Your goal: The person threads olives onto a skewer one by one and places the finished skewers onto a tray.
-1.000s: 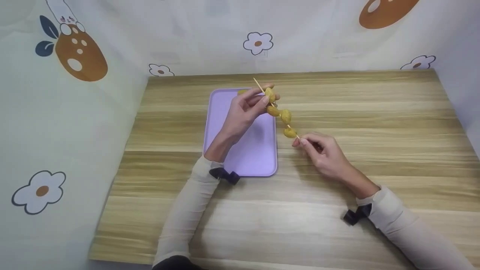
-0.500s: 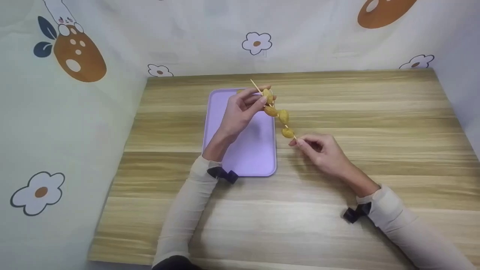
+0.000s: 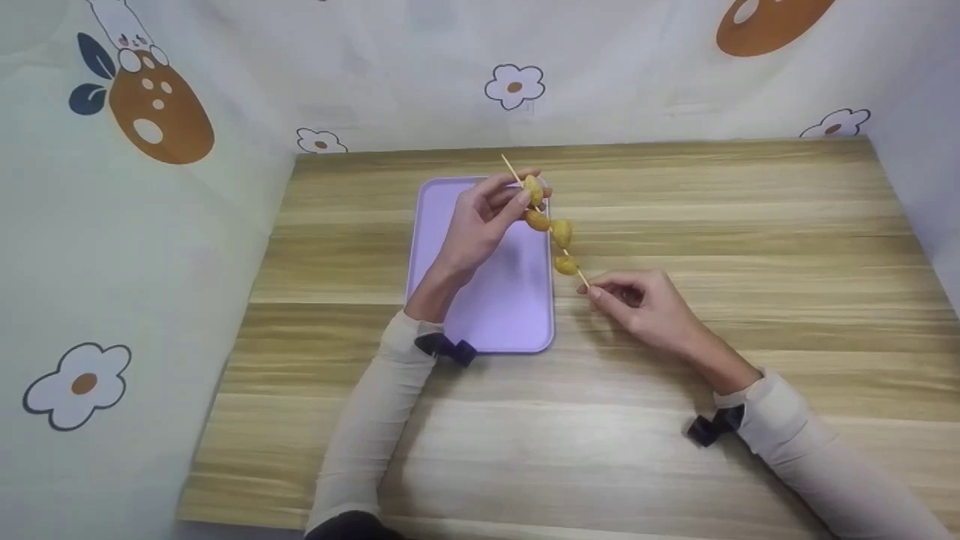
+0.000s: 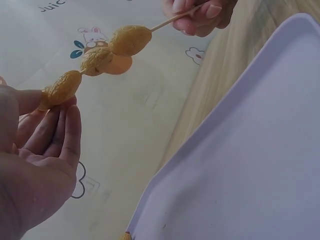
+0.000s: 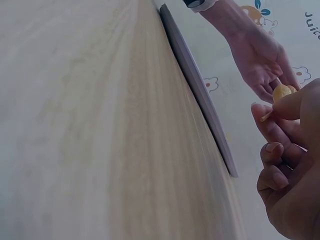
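Observation:
A thin wooden skewer (image 3: 509, 166) slants above the purple tray (image 3: 499, 315) and past its right edge. Threaded along it are several golden-brown, wrinkled food pieces (image 3: 562, 233). My left hand (image 3: 478, 223) pinches the uppermost piece (image 3: 533, 190) between thumb and fingers, and the stick's far end pokes out beyond it. At the lower end, my right hand (image 3: 645, 304) pinches the bare stick between thumb and forefinger, just below the last piece (image 3: 566, 265). The left wrist view shows both hands (image 4: 200, 15) on the skewer, with the pieces strung between them.
The tray lies flat on a wood-grain table (image 3: 750, 225). Another small golden-brown piece (image 4: 125, 236) shows at the tray's edge in the left wrist view. Pale patterned sheeting (image 3: 405, 82) stands behind the table and along its left side.
The strung pieces have shifted slightly left, and more bare stick shows between the last piece and my right fingertips. A piece seen earlier at the tray's back is now hidden behind my left hand.

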`<state>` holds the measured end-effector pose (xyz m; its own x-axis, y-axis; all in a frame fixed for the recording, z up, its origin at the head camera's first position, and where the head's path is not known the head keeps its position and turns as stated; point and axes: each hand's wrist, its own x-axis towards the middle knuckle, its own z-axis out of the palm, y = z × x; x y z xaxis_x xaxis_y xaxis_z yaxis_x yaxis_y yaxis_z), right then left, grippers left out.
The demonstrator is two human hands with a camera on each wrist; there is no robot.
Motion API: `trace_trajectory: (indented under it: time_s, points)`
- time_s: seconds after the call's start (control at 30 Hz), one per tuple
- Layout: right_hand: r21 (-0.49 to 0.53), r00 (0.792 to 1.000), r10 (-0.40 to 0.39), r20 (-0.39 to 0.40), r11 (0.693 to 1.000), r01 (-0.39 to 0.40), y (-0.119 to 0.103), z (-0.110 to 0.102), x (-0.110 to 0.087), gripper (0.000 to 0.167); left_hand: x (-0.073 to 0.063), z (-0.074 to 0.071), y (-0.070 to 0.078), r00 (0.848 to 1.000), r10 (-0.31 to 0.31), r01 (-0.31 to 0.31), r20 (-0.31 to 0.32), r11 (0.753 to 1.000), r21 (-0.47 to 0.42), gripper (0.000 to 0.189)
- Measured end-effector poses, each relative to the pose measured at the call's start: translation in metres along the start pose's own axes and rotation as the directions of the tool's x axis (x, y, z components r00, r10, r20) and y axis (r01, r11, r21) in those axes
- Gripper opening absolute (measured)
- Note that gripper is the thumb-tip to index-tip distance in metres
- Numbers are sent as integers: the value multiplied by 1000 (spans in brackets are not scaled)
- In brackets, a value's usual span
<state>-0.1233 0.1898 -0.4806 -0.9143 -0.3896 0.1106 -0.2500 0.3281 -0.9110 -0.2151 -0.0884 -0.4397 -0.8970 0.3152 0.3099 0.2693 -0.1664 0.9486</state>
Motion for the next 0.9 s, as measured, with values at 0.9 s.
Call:
trace_trajectory:
  time_s: [0.9]
  points:
    - [-55, 998, -61, -8, 997, 61, 0, 2, -1, 14, 0, 0, 4, 997, -31, 36, 76, 997, -65, 38]
